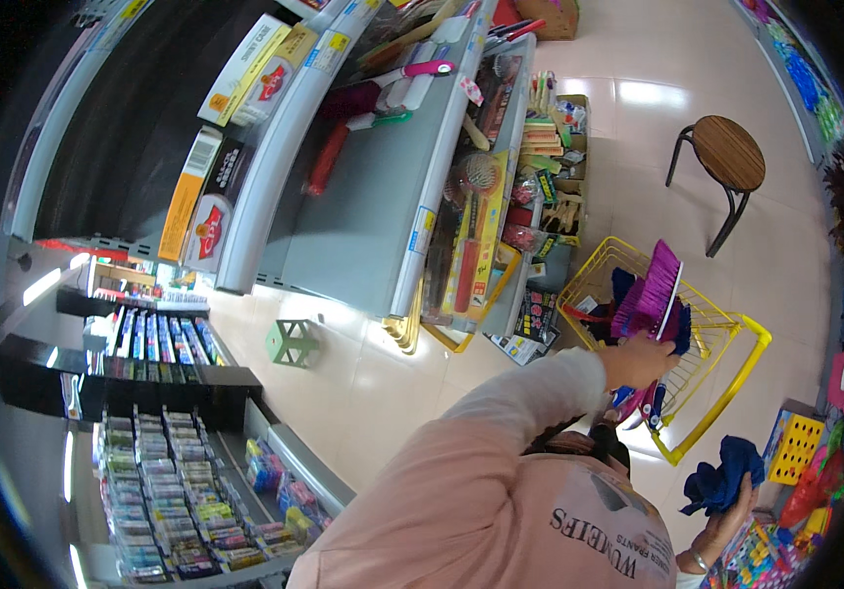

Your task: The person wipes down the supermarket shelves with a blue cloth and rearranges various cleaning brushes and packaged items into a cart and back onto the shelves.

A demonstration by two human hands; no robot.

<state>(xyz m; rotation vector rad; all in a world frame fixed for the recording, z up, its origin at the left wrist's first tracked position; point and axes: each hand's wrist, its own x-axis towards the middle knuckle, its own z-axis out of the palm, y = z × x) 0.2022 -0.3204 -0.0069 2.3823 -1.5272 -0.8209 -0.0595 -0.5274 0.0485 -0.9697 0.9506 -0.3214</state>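
Note:
My left hand (639,362) is closed around the lower part of a purple bristle brush (646,298), which stands up out of a yellow wire shopping cart (705,322). Its bristles point up and left, along a pale edge strip. Dark blue items and something red lie around it in the cart, partly hidden by the brush and my hand. To the right, outside the cart, my right hand (731,519) holds a bunched dark blue cloth (724,475). The cart's thick yellow handle (724,397) runs between my two hands.
A round wood-topped stool (729,152) stands beyond the cart. Left of the cart are shelves (363,235) with brushes and boxes, and a bin of brushes (558,147). A green plastic stool (293,343) sits farther left. Toys and a yellow perforated basket (796,448) line the right side.

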